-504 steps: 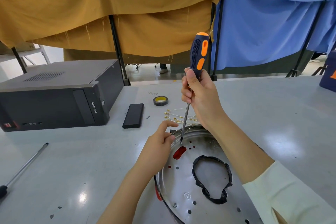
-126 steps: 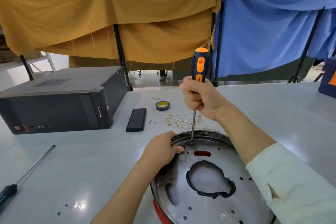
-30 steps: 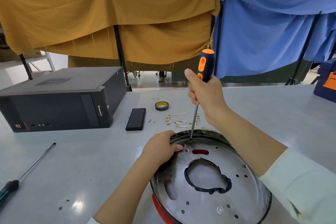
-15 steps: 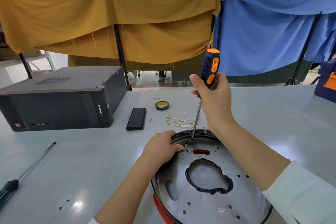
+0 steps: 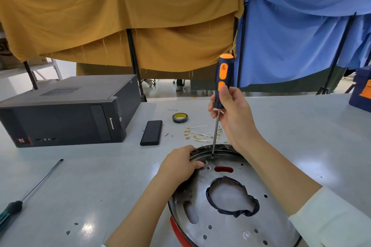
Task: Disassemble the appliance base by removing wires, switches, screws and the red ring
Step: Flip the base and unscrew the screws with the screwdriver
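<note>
- While the left hand (image 5: 178, 163) grips the appliance base (image 5: 230, 202) at its 11 o'clock rim, low on the counter (image 5: 301, 126):
- right hand (image 5: 232, 112) fingers clench the screwdriver (image 5: 222, 80), upright, tip at 12 o'clock inside the rim.
- red ring (image 5: 177, 230) peeks out at 7 o'clock.

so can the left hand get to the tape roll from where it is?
Probably yes, once it lets go. The left hand grips the base rim; the tape roll lies beyond it on open table, with only loose wires off to the side.
</note>
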The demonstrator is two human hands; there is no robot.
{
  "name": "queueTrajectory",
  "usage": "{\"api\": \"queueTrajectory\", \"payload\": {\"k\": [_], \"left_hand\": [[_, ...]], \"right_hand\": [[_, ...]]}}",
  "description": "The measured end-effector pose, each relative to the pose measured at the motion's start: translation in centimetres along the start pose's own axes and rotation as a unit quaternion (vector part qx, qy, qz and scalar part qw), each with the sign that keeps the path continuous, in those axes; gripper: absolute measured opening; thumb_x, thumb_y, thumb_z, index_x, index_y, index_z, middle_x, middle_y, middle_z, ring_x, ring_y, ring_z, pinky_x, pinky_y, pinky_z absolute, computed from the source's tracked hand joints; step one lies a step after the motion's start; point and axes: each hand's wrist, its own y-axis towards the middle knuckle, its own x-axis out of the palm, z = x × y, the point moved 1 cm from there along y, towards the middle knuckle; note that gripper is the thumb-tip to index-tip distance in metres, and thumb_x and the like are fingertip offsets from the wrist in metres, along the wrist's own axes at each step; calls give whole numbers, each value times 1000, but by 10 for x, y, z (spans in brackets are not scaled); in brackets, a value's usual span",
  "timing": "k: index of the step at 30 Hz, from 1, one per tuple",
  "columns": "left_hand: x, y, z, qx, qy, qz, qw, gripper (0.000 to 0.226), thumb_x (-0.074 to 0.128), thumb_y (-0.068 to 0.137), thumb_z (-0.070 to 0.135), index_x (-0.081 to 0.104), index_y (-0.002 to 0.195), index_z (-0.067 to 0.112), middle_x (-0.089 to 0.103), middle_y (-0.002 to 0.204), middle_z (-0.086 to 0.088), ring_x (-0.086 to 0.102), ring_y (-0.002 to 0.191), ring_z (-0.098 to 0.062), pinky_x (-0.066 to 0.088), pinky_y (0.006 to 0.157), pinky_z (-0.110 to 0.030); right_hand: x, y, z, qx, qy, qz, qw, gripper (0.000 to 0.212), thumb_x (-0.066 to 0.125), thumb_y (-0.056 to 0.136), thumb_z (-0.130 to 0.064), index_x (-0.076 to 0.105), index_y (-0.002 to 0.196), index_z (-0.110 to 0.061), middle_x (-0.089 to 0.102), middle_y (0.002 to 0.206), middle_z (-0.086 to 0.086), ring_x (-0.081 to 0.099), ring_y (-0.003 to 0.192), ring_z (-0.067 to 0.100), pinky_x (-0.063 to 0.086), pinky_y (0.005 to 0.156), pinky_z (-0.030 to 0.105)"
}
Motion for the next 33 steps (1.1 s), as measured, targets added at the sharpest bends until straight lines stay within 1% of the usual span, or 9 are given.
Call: {"api": "queueTrajectory", "payload": {"k": [4, 9, 12, 16, 19, 22, 26, 29, 33], "left_hand": [[0, -1, 1, 0, 3, 3, 1000, 35, 64, 85, 42, 56, 113, 24, 64, 111, 1, 58, 99, -21, 42, 74, -27], [1, -2, 0, 3, 9, 6, 1000, 35, 63, 85, 43, 55, 114, 24, 64, 112, 2, 58, 100, -20, 42, 73, -26], [1, -1, 0, 2, 5, 6, 1000, 33, 62, 86, 42, 56, 113, 25, 64, 110, 2, 58, 98, -20, 40, 71, -26], [1, -1, -1, 2, 12, 9, 1000, 33, 62, 86, 43, 55, 113, 25, 64, 109, 2, 58, 98, -20, 40, 70, -26], [1, -2, 0, 4, 17, 12, 1000, 31, 61, 86, 43, 55, 110, 25, 65, 107, 2, 58, 96, -20, 39, 68, -26], [1, -2, 0, 4, 19, 12, 1000, 30, 61, 86, 43, 55, 109, 25, 65, 107, 2, 58, 97, -21, 40, 69, -27], [1, -2, 1, 5, 20, 8, 1000, 29, 62, 86, 43, 55, 108, 24, 65, 106, 2, 58, 96, -21, 42, 70, -28], [0, -2, 1, 3, 19, 7, 1000, 29, 61, 87, 42, 55, 108, 24, 65, 106, 2, 58, 96, -21, 40, 69, -27], [0, -2, 1, 1, 20, 7, 1000, 28, 62, 86, 43, 54, 106, 24, 64, 105, 1, 57, 94, -21, 39, 68, -27]], "right_hand": [[1, 0, 3, 27, 41, -30, 998, 49, 43, 85, -57, 58, 107, -16, 57, 72, -5, 40, 56, 9, 30, 54, 25], [0, -2, 5, 10, 26, 0, 1000, 40, 62, 80, -40, 40, 102, -16, 59, 69, -6, 40, 53, 7, 36, 50, 18], [-4, -3, 8, 6, 19, -6, 1000, 33, 49, 86, -44, 46, 104, -17, 62, 73, -5, 44, 55, 8, 37, 52, 20], [-4, -4, 9, 18, 47, -21, 999, 51, 37, 87, -54, 57, 108, -13, 60, 73, -5, 42, 55, 6, 34, 51, 19], [-4, -4, 7, 11, 50, -34, 998, 49, 50, 82, -57, 49, 110, -16, 57, 73, -4, 37, 56, 8, 30, 52, 21], [-8, -6, 7, 10, 26, -5, 1000, 40, 61, 81, -41, 41, 107, -18, 57, 73, -4, 40, 55, 7, 36, 53, 19], [-12, -6, 11, -6, -5, 8, 1000, 25, 46, 94, -40, 49, 105, -19, 59, 76, -8, 45, 58, 7, 39, 57, 21], [-12, -5, 12, -1, -15, 0, 1000, 33, 32, 100, -40, 58, 110, -23, 61, 78, -10, 45, 59, 7, 39, 60, 23], [-9, -6, 10, 10, 13, -7, 1000, 44, 53, 82, -57, 48, 107, -21, 53, 77, -3, 39, 55, 6, 34, 53, 21]]}}
